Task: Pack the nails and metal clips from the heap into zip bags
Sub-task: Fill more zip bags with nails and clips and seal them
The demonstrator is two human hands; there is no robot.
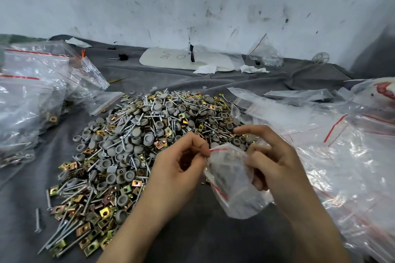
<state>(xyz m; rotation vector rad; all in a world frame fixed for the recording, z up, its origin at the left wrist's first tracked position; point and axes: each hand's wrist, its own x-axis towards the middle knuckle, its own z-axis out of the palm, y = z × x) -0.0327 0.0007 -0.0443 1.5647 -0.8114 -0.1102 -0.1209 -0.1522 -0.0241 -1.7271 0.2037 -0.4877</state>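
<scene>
Closest in, the left hand (181,168) is pinching the red-striped mouth of a small zip bag (233,183), while the right hand (275,164) is curling round its crinkly clear body. Something dark is showing inside, too blurred to name. Just beyond, the heap (136,141) of slim silvery nails (66,230), brassy square clips (104,212) and dull grey caps (123,199) is sprawling wide over the cloth-covered desk (203,241), so most of the packing seems left. At the left, filled bags (27,100) are piling up; at the right, flat empty bags (352,166) are waiting.
</scene>
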